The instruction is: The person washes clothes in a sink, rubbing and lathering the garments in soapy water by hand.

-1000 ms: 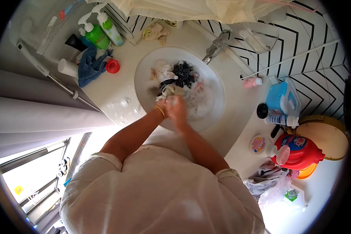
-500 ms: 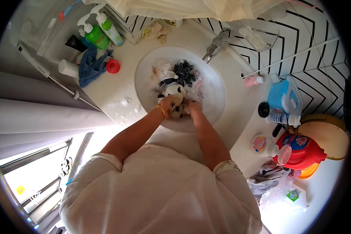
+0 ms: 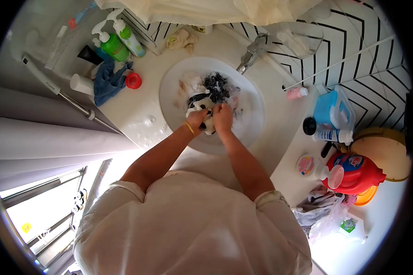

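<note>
In the head view a white washbasin (image 3: 248,130) holds sudsy water and several wet cloths. My left hand (image 3: 197,120), with a yellow band at its wrist, is closed on a cream cloth with black spots (image 3: 208,124). Beside it, my right hand (image 3: 222,118) has its fingers bent in at the right edge of the same cloth. Farther back in the basin lie a black-and-white patterned cloth (image 3: 217,87) and a whitish cloth (image 3: 193,84). The fingertips of both hands are partly hidden.
A chrome faucet (image 3: 252,56) reaches over the basin's back right. Left on the counter are a green pump bottle (image 3: 114,46), a blue cloth (image 3: 108,82) and a red round container (image 3: 133,80). On the right stand a blue box (image 3: 326,107) and a red detergent jug (image 3: 355,174).
Both hands have risen a little from the front of the basin, the right one more clearly. The spotted cloth has shifted and bunched between them.
</note>
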`<state>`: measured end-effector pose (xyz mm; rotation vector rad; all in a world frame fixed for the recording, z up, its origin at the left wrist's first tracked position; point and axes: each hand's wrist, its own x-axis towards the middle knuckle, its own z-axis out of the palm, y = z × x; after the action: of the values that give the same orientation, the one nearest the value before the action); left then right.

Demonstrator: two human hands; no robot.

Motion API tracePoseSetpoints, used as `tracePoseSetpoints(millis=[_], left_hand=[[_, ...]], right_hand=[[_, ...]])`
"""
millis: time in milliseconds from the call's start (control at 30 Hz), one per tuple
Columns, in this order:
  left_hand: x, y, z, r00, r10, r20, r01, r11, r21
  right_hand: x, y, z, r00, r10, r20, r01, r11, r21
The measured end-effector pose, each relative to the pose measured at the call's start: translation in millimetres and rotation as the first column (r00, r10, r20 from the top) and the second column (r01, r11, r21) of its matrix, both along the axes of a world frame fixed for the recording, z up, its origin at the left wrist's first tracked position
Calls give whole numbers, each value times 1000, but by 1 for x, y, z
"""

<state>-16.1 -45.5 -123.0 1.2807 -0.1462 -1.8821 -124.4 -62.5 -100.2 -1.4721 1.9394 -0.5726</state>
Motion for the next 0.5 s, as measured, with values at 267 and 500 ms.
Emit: tracePoseSetpoints(millis=[267, 500], left_hand=[[26, 5, -48, 796, -144, -588, -10, 968, -251], [24, -13, 66, 994, 2, 113, 41, 927, -373]], right_hand=[[38, 39, 29, 980, 173, 102, -116, 902, -416], [-33, -4, 44, 653, -69, 754, -158, 962, 224]])
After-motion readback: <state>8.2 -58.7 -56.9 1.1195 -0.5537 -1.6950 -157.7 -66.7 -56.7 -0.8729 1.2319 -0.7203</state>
